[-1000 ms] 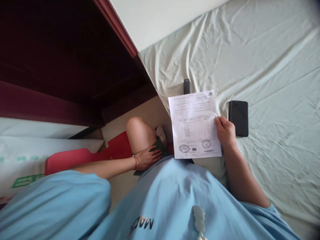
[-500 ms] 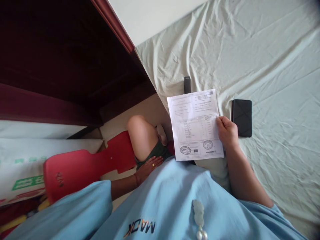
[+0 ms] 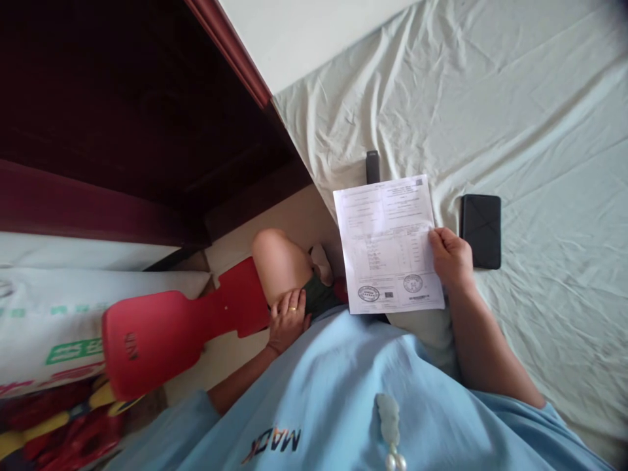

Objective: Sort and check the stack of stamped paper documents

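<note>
In my right hand (image 3: 452,256) is a printed sheet of paper (image 3: 387,248), pinched at its right edge between thumb and curled fingers. Two round stamps show near the end of the sheet closest to me; its small print is too fine to read. My left hand (image 3: 288,320), with a ring on one finger, lies flat on my bare thigh by the hem of dark green shorts (image 3: 321,296). It holds nothing. Just right of my right hand, a black phone-like slab (image 3: 481,231) rests on the bed sheet. Partly covered by the paper is a narrow dark object (image 3: 373,167).
A pale, wrinkled bed sheet (image 3: 549,131) spreads across the right side. To the left stand a red plastic chair (image 3: 157,340), a white printed sack (image 3: 44,314) and dark red wooden furniture (image 3: 98,203). A yellow-handled thing (image 3: 59,422) lies among red items at lower left.
My left hand has slid forward from the shorts onto the bare thigh. The view has shifted slightly, while my right hand keeps the paper in much the same place.
</note>
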Demonstrator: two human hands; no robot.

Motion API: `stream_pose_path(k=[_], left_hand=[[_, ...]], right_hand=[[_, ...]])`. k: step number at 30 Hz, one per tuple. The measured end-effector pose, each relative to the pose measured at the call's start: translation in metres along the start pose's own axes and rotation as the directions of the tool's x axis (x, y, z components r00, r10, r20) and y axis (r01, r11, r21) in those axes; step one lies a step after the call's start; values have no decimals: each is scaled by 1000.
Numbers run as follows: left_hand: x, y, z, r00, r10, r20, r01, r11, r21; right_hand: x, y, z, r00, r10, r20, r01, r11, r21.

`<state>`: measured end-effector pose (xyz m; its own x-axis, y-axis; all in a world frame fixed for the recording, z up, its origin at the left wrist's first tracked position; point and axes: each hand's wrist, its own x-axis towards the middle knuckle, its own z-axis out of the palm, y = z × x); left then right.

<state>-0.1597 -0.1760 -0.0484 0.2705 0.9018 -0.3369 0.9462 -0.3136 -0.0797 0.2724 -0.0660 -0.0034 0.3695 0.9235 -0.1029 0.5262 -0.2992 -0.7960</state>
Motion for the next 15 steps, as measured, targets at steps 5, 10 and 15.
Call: stream_pose_path(k=[5,10,15], left_hand=[[12,21,-29,930,63,361,-66,998,-4],[8,16,-34,861,146,488,-86,986,-143],[-4,7,-38,850,-79,520,215,954,-206]], right_hand=[[1,0,0,1000,-3,-8,3,1000,3],[1,0,0,1000,0,-5,0,1000,2],[1,0,1,1000,-5,1,5,1000,-5]])
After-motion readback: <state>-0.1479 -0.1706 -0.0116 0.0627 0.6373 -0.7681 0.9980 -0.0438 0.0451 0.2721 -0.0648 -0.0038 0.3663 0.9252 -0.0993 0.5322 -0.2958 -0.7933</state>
